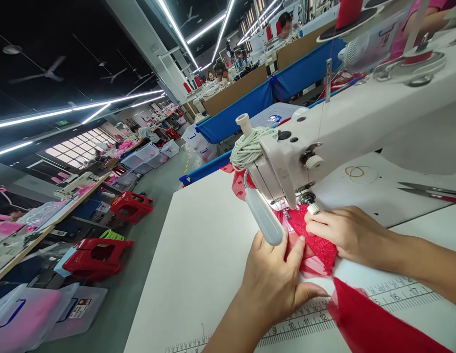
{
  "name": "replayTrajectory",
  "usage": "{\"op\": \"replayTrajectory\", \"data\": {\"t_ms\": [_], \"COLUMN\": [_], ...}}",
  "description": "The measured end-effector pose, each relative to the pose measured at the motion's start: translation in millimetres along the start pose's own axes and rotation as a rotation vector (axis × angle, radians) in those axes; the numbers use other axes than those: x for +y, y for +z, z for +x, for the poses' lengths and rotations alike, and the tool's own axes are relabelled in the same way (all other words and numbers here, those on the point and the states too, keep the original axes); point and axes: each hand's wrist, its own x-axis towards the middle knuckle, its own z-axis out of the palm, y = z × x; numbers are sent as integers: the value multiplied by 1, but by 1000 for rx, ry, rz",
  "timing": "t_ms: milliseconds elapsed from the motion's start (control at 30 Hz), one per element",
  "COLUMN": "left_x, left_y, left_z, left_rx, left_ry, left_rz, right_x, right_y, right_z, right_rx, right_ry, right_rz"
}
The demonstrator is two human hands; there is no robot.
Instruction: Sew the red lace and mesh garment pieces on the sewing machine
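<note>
Red lace fabric with sheer red edges lies under the presser foot of a white sewing machine. My left hand rests on the fabric's near left side, fingers stretched forward and thumb out to the right; a small grey lamp hides some fingertips. Close to the needle area, my right hand has its fingers curled down, pinching the lace at its right edge. A longer red fabric piece trails from there toward the lower right.
Scissors and a tan rubber band lie on the machine bed's right. A printed ruler runs along the table's front. Pale cord hangs at the machine head. Red stools and plastic bins stand left; other people work behind.
</note>
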Motion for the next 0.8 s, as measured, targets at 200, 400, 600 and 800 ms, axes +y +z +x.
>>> {"op": "replayTrajectory", "data": {"t_ms": [200,400,600,800], "left_x": [0,0,2,7], "left_y": [-1,2,2,9], "left_z": [0,1,4,10], "left_rx": [16,37,50,67], "left_ry": [-19,-30,-59,-111], "left_rz": [-5,30,49,-13], "right_x": [1,2,0,-7], "right_y": [1,6,-1,-1], "right_z": [3,5,-1,-5], "right_rx": [60,81,-50,26], "right_ry": [2,39,79,-20], "right_rz": [-50,-19,19,-66]}}
